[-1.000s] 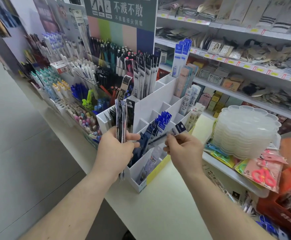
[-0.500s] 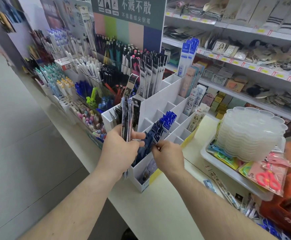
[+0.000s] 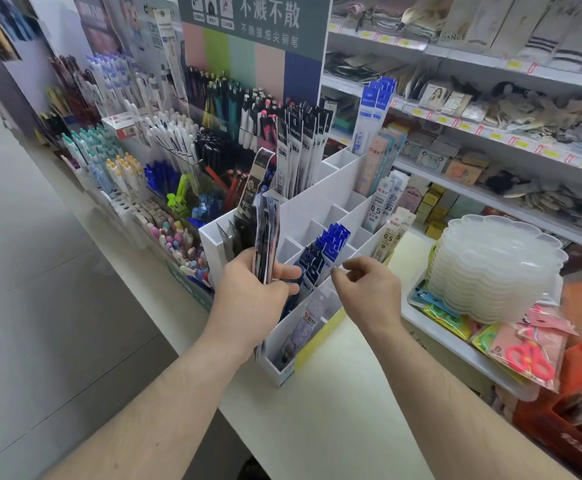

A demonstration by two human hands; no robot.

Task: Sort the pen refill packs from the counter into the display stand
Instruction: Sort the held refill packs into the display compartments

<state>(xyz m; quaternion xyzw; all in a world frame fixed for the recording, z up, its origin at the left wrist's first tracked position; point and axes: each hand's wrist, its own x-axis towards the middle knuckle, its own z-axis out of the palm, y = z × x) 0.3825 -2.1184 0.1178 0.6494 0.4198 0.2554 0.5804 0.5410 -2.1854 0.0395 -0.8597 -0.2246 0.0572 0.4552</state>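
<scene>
the left hand [image 3: 251, 299] grips an upright bundle of dark pen refill packs [image 3: 267, 240] in front of the white display stand [image 3: 320, 199] on the counter [image 3: 334, 420]. navy refill packs [image 3: 312, 263] stand in a middle compartment. the right hand [image 3: 369, 292] hovers just beside them, fingers loosely curled, holding nothing. stacked clear trays [image 3: 494, 268] sit further right.

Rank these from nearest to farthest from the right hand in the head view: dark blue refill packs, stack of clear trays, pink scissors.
From the right hand:
1. dark blue refill packs, just left, in the stand.
2. stack of clear trays, to the right.
3. pink scissors, lower right.
</scene>
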